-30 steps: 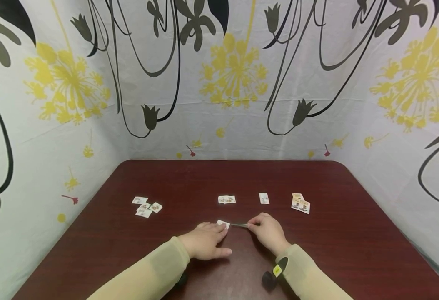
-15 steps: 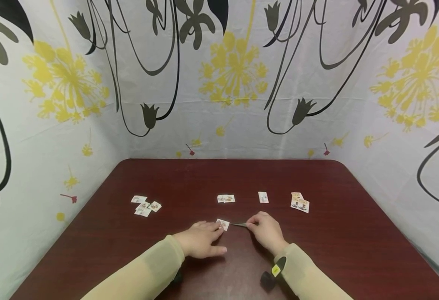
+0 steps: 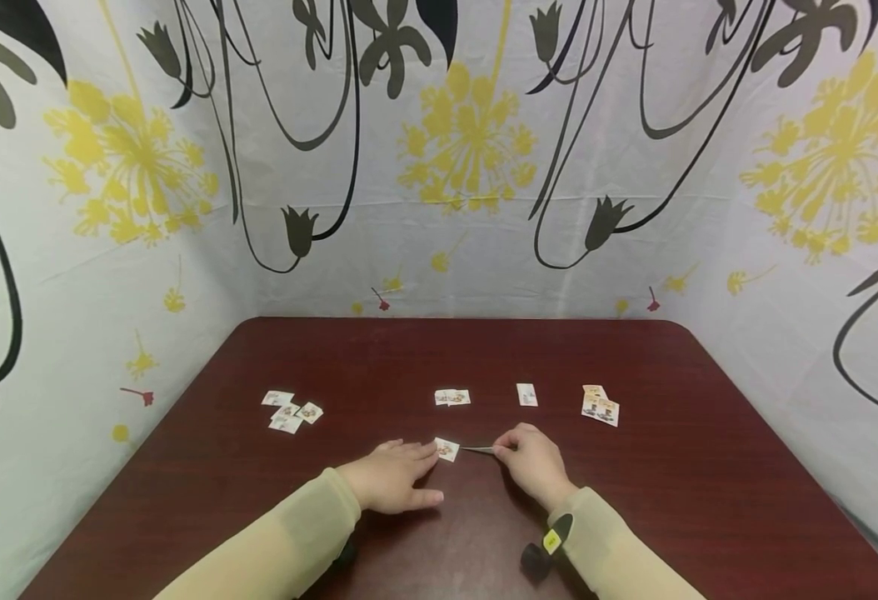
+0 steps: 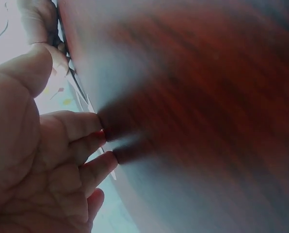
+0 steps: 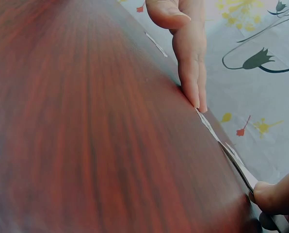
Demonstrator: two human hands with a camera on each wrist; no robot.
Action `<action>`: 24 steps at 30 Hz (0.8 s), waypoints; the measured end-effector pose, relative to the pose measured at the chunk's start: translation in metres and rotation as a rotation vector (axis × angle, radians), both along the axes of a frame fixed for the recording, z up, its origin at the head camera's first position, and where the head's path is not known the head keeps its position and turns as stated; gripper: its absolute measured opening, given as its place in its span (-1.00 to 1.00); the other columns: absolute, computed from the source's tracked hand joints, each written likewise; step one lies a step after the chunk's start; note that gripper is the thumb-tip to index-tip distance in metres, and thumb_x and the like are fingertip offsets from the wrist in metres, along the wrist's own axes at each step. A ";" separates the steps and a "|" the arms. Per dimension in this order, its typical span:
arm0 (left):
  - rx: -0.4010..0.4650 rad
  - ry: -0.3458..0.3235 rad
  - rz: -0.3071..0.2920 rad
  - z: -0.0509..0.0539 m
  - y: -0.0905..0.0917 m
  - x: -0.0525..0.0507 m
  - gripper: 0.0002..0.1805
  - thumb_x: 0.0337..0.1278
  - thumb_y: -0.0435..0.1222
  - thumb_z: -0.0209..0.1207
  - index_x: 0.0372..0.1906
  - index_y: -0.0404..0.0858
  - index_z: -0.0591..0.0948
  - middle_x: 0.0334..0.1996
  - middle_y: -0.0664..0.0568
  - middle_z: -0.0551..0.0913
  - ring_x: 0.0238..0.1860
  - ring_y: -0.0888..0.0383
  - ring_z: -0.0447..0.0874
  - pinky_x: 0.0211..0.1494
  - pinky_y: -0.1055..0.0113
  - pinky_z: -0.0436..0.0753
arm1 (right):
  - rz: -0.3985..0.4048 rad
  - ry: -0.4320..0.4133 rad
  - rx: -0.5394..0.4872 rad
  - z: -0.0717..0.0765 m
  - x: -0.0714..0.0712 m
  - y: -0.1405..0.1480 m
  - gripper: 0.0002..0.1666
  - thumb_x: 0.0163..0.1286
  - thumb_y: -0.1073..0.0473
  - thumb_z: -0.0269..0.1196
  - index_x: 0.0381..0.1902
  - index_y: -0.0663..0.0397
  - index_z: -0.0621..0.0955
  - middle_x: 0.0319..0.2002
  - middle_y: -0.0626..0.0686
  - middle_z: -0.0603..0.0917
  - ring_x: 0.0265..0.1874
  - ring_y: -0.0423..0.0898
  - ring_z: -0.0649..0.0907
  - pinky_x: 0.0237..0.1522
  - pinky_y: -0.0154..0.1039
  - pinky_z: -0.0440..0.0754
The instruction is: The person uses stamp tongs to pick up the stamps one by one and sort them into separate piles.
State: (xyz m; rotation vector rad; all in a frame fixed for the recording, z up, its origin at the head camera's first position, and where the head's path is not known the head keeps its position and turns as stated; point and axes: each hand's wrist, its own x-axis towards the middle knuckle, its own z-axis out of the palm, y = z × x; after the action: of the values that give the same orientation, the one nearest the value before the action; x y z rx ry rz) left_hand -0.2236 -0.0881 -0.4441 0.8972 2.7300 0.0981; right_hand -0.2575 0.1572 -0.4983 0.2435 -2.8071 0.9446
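Observation:
In the head view a small printed white card (image 3: 447, 449) lies on the table in front of me. My left hand (image 3: 390, 477) rests flat at the card's left edge, fingers straight and thumb spread. My right hand (image 3: 535, 464) pinches thin metal tweezers (image 3: 477, 450) between thumb and fingers, and their tip points left to the card's right edge. In the right wrist view the tweezers (image 5: 237, 167) reach low along the table towards the card. Whether their tip grips the card cannot be told. The left wrist view shows my left palm and extended fingers (image 4: 81, 131).
On the dark red wooden table (image 3: 379, 354) lie several overlapping cards (image 3: 286, 419) at the left. Farther back are two cards side by side (image 3: 451, 397), a single card (image 3: 526, 395), and a small cluster of cards (image 3: 600, 409) at the right. A patterned cloth (image 3: 469, 275) hangs behind.
My left hand has slid left, off the top of the card to its left edge, so more of the print shows. The right hand and tweezers have barely moved.

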 end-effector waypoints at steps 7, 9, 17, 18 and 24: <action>0.014 0.006 -0.011 0.000 -0.001 -0.001 -0.22 0.30 0.24 -0.05 0.42 -0.19 0.32 0.43 0.04 0.25 0.43 0.06 0.18 0.46 0.04 0.08 | -0.006 0.002 -0.004 0.001 0.000 0.000 -0.86 0.23 0.14 0.35 -0.52 -0.18 0.68 -0.43 -0.21 0.53 -0.37 -0.18 0.58 -0.23 -0.12 0.52; 0.022 0.004 -0.012 0.001 -0.001 -0.001 -0.23 0.30 0.22 -0.05 0.41 -0.19 0.33 0.42 0.04 0.27 0.43 0.06 0.19 0.46 0.03 0.08 | -0.008 -0.001 -0.007 0.001 0.000 0.000 -0.86 0.24 0.14 0.35 -0.52 -0.18 0.68 -0.43 -0.21 0.53 -0.37 -0.18 0.58 -0.22 -0.12 0.52; 0.029 0.004 -0.015 0.001 0.000 -0.001 -0.26 0.31 0.21 -0.03 0.42 -0.17 0.34 0.40 0.04 0.30 0.41 0.10 0.21 0.45 -0.01 0.07 | -0.009 -0.005 -0.011 0.002 0.003 0.000 -0.87 0.23 0.14 0.35 -0.52 -0.18 0.68 -0.43 -0.21 0.53 -0.39 -0.20 0.56 -0.24 -0.14 0.51; 0.025 0.004 -0.016 0.001 0.000 -0.001 -0.26 0.31 0.21 -0.04 0.42 -0.16 0.33 0.40 0.04 0.30 0.41 0.10 0.20 0.45 -0.02 0.06 | -0.010 -0.005 -0.011 0.002 0.003 0.000 -0.87 0.23 0.14 0.35 -0.52 -0.18 0.68 -0.43 -0.21 0.53 -0.39 -0.20 0.56 -0.24 -0.15 0.51; 0.015 -0.003 -0.035 0.001 0.002 -0.002 -0.26 0.32 0.21 -0.06 0.43 -0.15 0.32 0.41 0.03 0.26 0.43 0.11 0.16 0.45 -0.05 0.03 | -0.013 -0.002 -0.016 0.003 0.003 -0.001 -0.87 0.23 0.15 0.35 -0.52 -0.17 0.68 -0.43 -0.20 0.53 -0.36 -0.17 0.58 -0.21 -0.12 0.52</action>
State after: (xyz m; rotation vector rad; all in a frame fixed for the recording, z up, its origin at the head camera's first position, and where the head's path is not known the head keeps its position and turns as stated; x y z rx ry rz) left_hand -0.2255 -0.0858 -0.4433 0.9482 2.7132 0.1132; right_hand -0.2546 0.1567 -0.4950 0.2221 -2.7985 0.9638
